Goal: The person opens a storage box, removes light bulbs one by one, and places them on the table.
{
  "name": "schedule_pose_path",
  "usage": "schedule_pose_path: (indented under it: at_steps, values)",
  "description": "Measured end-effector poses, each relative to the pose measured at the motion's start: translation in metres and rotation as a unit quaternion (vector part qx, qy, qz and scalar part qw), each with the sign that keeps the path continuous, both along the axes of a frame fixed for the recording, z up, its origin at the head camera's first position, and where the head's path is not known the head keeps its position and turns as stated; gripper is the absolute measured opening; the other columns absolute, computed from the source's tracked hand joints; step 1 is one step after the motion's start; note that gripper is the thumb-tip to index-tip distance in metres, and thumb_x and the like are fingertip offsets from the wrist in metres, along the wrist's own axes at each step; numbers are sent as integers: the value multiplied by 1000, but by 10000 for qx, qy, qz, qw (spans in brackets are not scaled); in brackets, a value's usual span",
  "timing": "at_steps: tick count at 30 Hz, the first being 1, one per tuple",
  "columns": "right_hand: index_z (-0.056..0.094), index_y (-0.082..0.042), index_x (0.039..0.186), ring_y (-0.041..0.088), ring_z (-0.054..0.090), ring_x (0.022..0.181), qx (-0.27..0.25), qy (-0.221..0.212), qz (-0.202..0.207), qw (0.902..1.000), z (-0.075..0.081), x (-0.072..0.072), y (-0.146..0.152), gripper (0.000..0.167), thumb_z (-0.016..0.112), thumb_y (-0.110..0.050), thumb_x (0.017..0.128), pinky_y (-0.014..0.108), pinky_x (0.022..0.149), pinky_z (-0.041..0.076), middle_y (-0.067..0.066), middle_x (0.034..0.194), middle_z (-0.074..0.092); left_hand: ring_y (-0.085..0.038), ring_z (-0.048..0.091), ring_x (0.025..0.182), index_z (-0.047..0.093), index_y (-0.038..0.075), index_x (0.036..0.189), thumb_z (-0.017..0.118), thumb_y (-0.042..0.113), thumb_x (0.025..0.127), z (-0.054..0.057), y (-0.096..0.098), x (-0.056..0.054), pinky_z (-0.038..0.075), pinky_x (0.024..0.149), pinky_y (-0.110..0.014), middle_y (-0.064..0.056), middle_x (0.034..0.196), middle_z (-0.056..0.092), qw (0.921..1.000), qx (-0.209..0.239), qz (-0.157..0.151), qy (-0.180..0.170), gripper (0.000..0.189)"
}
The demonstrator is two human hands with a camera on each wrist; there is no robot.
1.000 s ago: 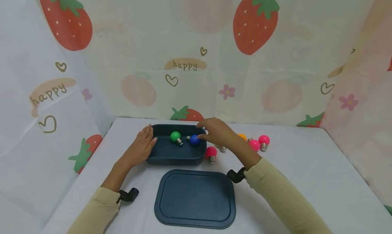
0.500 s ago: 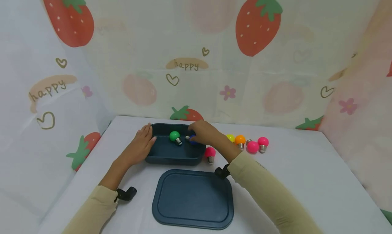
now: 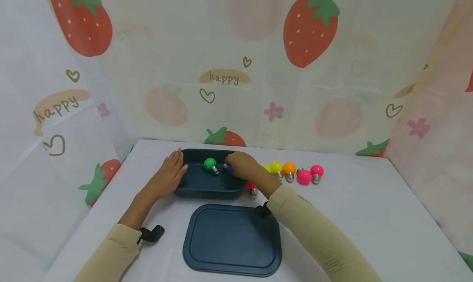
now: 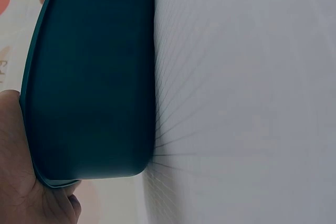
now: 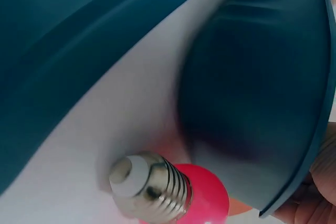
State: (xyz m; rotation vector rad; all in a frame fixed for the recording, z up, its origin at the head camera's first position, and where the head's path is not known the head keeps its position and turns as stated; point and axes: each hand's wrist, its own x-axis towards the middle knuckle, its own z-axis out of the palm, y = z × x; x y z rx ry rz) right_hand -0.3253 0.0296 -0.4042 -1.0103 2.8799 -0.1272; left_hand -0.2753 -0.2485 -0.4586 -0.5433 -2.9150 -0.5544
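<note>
A dark blue food box (image 3: pixel 207 194) stands on the table. My left hand (image 3: pixel 170 173) grips its left end, thumb over the rim and long, fairly straight fingers outside; the left wrist view shows them at the corner. My right hand (image 3: pixel 244 166) is inside the right end, its fingers around a blue light bulb (image 3: pixel 230 168), mostly hidden beneath them. In the right wrist view only part of this hand (image 5: pixel 317 187) shows past the box wall. A green light bulb (image 3: pixel 210 164) lies in the box, its metal base toward the right.
A matching dark blue lid (image 3: pixel 232 241) lies flat in front of the box. A pink bulb (image 5: pixel 202 195) sits by the box's right front corner. Farther right are yellow bulbs (image 3: pixel 276 167), an orange bulb (image 3: pixel 289 168) and pink bulbs (image 3: pixel 317 170). A patterned curtain (image 3: pixel 266 93) hangs behind the table.
My right hand has moved left and slightly down into the box, covering most of the blue bulb. The yellow bulbs have come into sight behind the arm. The left hand keeps its place.
</note>
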Motion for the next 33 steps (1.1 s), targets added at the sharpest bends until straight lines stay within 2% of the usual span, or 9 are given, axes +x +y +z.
schedule_pose_path:
  at_steps: [5,15,20,26,33]
  values:
    - [73,-9,125,23,65,114,78,40,137,9999,-4,0,-1,31,72,-8,94,38,100,53,6,123,72,-43,4,154,16,-15,155,28,34,113,0,1,-1,7,122,-59,-28,166,8,10000,12,-2,12,66]
    - [74,-10,123,23,67,108,-143,87,230,9996,-4,5,3,35,80,-16,90,39,96,55,6,119,73,-43,5,154,16,-15,155,27,34,113,0,0,0,7,122,-58,-29,166,9,10000,-9,32,25,65]
    - [73,-10,124,24,66,109,-610,80,294,9977,-1,11,6,36,80,-21,90,40,97,55,6,119,73,-44,5,154,17,-15,154,27,35,113,0,0,1,8,122,-59,-29,165,10,10000,0,26,24,66]
    - [71,-7,128,23,66,110,-1387,-57,409,9895,2,15,13,41,79,-24,91,38,98,53,6,122,72,-44,5,154,17,-15,154,27,34,113,0,1,2,8,122,-59,-29,165,10,10000,32,26,60,65]
    - [69,-9,132,23,65,113,-1597,51,387,9864,3,23,22,45,78,-28,92,38,100,52,5,125,71,-44,6,154,18,-15,154,28,34,113,0,2,4,8,122,-59,-28,166,11,9998,162,12,60,65]
